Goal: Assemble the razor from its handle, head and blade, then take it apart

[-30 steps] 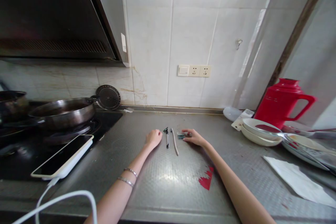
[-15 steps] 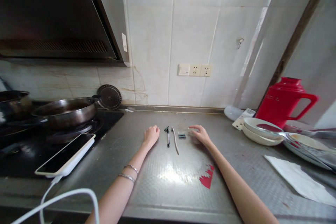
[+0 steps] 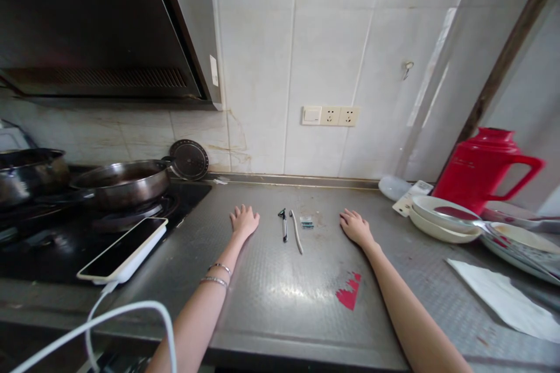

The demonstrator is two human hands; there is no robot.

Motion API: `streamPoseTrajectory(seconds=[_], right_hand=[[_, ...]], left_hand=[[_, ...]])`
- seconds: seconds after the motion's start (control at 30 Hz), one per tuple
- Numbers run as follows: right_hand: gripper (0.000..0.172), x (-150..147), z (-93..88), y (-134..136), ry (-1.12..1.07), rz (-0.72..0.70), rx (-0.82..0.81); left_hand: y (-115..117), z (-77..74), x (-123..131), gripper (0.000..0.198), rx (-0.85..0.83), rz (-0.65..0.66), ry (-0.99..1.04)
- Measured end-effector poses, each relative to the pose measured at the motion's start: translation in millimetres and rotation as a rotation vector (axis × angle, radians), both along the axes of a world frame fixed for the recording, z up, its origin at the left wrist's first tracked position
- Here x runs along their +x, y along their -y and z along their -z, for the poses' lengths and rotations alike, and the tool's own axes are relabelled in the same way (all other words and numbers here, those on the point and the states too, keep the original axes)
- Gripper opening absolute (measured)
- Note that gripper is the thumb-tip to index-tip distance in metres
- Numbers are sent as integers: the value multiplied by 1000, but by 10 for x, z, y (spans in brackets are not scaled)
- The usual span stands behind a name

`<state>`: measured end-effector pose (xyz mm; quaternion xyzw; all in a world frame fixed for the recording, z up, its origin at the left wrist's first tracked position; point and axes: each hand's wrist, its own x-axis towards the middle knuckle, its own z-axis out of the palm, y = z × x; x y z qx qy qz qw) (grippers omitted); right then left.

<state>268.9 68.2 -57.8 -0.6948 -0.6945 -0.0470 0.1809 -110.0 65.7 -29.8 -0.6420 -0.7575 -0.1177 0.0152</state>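
My left hand (image 3: 244, 221) lies flat on the metal counter (image 3: 280, 315), fingers apart and holding nothing. To its right rests a razor (image 3: 285, 226) with a dark head and a slim handle. Beside the razor lies a thin white stick (image 3: 296, 234), slightly bent, perhaps a toothbrush. Right of that is a small clear case with dark green strips (image 3: 307, 222), which look like razor cartridges. My right hand (image 3: 355, 227) rests palm down farther right, fingers spread, apart from the case and with nothing in it.
A phone (image 3: 125, 247) on a white power bank, with a white cable (image 3: 151, 306), lies by the stove. Pans (image 3: 126, 183) stand on the burners. At right are a red thermos (image 3: 483, 169), stacked bowls (image 3: 444, 227) and a white paper (image 3: 503, 297). A red patch (image 3: 349, 292) marks the counter.
My right hand has moved right, away from the clear case, and lies flat. My left hand has opened from a loose fist and shifted slightly left. The small items stay in place.
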Motion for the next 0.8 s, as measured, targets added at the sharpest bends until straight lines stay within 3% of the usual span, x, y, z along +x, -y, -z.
streamPoseTrajectory(seconds=[0.4, 0.57, 0.67, 0.8], right_hand=[[39, -11, -35, 7, 3, 13, -17], [40, -59, -86, 43, 6, 37, -30], [41, -85, -123, 67, 3, 55, -50], [41, -96, -147, 80, -9, 64, -61]], left_hand=[[43, -71, 25, 45, 71, -36, 18], [148, -238, 306, 34, 251, 17, -37], [179, -327, 586, 32, 133, 153, 52], [146, -359, 865, 33, -103, 213, 125]])
